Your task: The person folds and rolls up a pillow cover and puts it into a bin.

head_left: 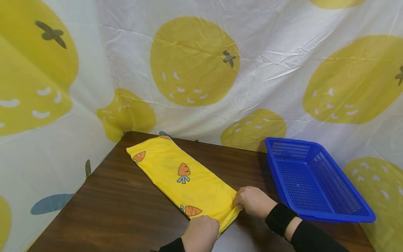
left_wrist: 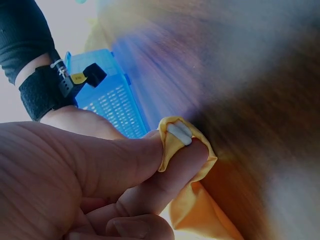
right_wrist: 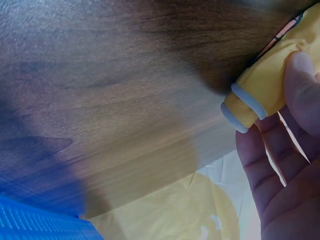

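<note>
The fingers (left_wrist: 165, 190) of the left hand (head_left: 201, 233) are curled with the thumb, pinching a corner of the yellow cloth (head_left: 192, 185) where its pale edging shows in the fold. The right hand (head_left: 253, 202), closer to the basket (head_left: 333, 216), grips the other corner of the same end, thumb on top and fingers underneath; two pale edges stick out past that grip.

The cloth, printed with carrots, lies as a long strip to the basket's left, its far end running away from the basket and its held end nearest to it. The step in hand looks like turning up or squaring that end. To do it well, I would keep both corners level, draw them lightly apart so the fold line runs straight, and catch every layer in each pinch; the two pale edges look stepped and may want lining up first. Flattening the wrinkles near the right fingers would help before pressing a crease.

The dark wooden tabletop (head_left: 119, 206) spreads left of the basket, and a fruit-printed sheet (head_left: 195, 63) hangs behind it.
</note>
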`<state>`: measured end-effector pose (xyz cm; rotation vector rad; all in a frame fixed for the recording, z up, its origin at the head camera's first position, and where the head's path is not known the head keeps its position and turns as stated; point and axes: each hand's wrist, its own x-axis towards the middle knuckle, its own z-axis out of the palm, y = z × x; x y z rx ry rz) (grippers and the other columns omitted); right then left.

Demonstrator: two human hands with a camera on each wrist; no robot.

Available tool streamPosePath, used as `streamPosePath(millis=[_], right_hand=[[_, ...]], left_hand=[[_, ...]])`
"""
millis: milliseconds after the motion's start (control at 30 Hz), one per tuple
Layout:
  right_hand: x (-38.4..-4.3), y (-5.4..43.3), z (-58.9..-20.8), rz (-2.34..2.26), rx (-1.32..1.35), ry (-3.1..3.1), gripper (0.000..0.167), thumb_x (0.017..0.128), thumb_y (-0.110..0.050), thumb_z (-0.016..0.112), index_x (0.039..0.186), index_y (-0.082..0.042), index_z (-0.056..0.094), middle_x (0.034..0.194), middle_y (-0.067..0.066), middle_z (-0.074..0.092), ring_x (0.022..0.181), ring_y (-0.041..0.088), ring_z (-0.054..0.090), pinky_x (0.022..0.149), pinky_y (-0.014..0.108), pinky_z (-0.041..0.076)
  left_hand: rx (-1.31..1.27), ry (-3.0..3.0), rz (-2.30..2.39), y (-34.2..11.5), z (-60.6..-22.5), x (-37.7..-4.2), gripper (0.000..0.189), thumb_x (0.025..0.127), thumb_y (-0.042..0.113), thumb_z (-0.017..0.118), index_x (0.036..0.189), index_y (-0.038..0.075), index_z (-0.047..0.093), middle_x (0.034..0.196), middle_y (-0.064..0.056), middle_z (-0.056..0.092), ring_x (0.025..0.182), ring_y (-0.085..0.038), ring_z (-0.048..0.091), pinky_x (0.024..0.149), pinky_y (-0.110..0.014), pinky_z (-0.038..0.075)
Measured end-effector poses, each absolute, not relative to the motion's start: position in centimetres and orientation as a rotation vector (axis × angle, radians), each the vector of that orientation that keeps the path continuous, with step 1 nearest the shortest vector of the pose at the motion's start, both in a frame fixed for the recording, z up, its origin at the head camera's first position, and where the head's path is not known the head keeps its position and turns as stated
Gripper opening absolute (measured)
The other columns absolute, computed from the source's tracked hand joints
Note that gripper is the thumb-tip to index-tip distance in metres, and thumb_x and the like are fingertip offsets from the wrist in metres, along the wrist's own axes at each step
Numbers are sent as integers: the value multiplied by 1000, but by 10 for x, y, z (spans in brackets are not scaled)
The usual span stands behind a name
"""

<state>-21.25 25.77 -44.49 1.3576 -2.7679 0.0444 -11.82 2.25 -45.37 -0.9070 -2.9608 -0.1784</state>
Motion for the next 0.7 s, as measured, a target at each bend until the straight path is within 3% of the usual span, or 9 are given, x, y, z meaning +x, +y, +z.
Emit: streamPosePath(millis=[233, 467, 700], right_hand=[[-213, 258, -444, 59, 1356, -2813, 29, 78, 8, 82, 80, -20, 75, 78, -11, 69, 75, 2, 58, 74, 26, 58], [-214, 257, -444, 47, 1344, -2859, 27, 81, 3, 85, 78, -21, 72, 74, -12, 62, 72, 2, 52, 71, 25, 54], [-214, 256, -443, 42, 1333, -2893, 19, 82, -3, 86, 81, -20, 75, 78, -12, 67, 74, 1, 56, 73, 26, 57]], left_hand=[[-921, -2970, -252, 19, -452, -119, 42, 83, 7, 80, 55, 20, 51, 52, 8, 47, 48, -5, 42, 42, -30, 34], [-926, -3056, -323, 17, -450, -124, 42, 88, 10, 79, 57, 20, 52, 54, 8, 46, 50, -7, 46, 43, -30, 36], [-926, -3115, -338, 17, -450, -126, 39, 91, 14, 79, 60, 18, 55, 56, 7, 48, 52, -8, 48, 45, -31, 38]])
